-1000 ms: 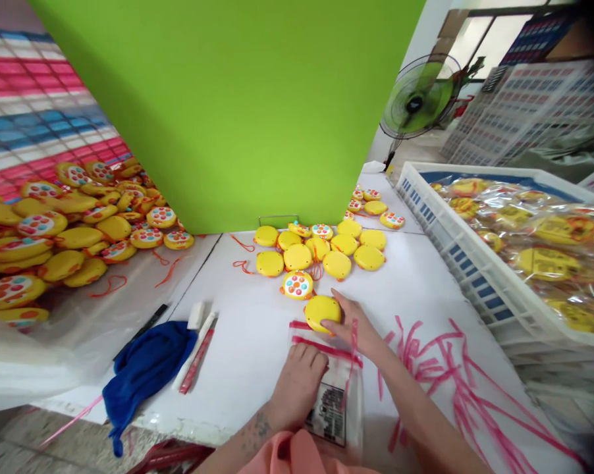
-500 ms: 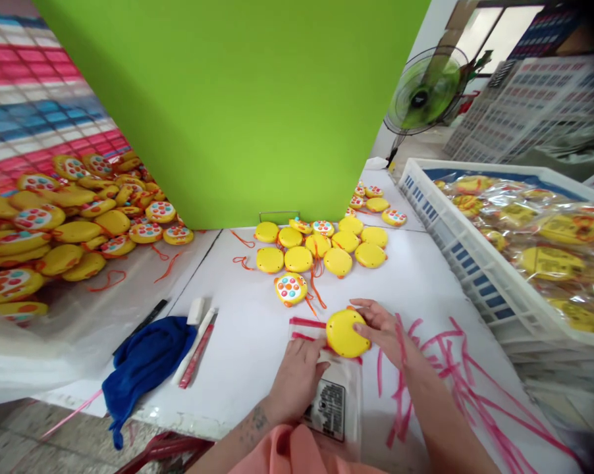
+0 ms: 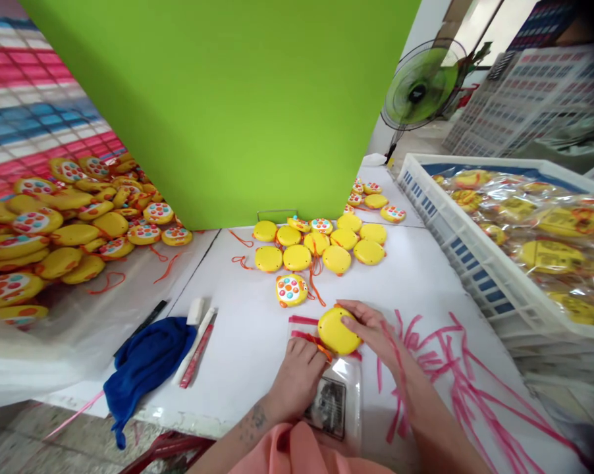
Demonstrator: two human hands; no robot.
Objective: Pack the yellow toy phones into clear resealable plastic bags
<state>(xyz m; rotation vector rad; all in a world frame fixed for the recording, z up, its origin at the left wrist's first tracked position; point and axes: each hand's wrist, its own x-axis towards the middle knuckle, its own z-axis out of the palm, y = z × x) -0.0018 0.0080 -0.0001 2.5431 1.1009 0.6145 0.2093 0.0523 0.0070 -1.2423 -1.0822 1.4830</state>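
Just under the right hand [image 3: 373,332], whose fingers clasp it, a round yellow toy [image 3: 336,331] lies at the mouth of a clear plastic bag [image 3: 332,408], while the left hand [image 3: 296,378] rests flat on the bag, just beside the toy, grasping nothing.

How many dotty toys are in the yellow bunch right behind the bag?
3: one dotted toy nearest the bag, another and a third at the back by the green panel. More may be hidden underneath.
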